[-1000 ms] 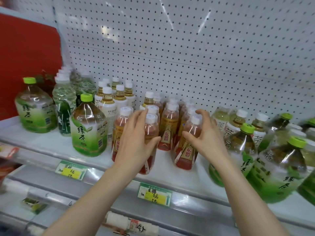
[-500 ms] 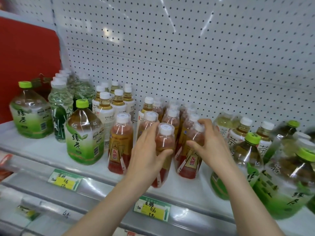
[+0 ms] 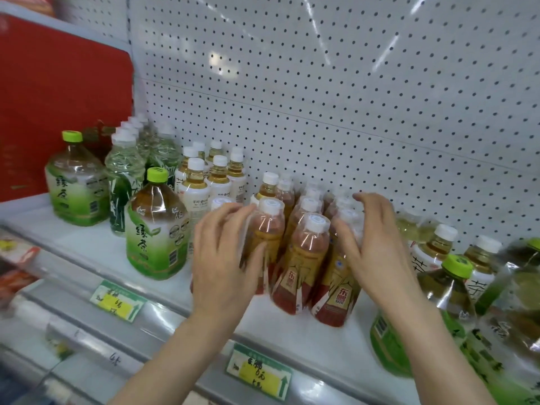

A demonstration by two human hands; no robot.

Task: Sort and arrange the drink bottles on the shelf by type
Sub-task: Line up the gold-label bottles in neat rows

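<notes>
The left hand point(image 3: 225, 264) is wrapping a red tea bottle point(image 3: 267, 232) in the front row, thumb lying across its front and fingers reaching round its shoulder. It is grasping that bottle with a half-closed hold rather than clenching hard. The right hand point(image 3: 374, 252) is cupping the opposite flank of the same group, fingers arching over the white caps at the back and thumb leaning toward the right-hand bottle point(image 3: 336, 290). Blur is hiding whether it is truly gripping that bottle or only pressing on it, so I cannot tell. Between the two hands a middle bottle point(image 3: 304, 258) is standing free, touching its neighbours. The whole group of red tea bottles point(image 3: 309, 206) is sitting on the shelf point(image 3: 87, 241) directly above the yellow price tag point(image 3: 260, 374), in rows running back from the tag toward the pegboard point(image 3: 321, 97). Judging from this, the step in hand is squaring up that group. It is likely going best with both hands squeezing inward together low on the bodies instead of near the caps, sliding rather than lifting so nothing is tipping, and keeping the front row level with the shelf edge over the tag. Up and left of the tag a big green tea bottle point(image 3: 156, 238) is standing near the group, and to the tag's right another green tea bottle point(image 3: 432, 311) is crowding in, so spare room is looking short.
</notes>
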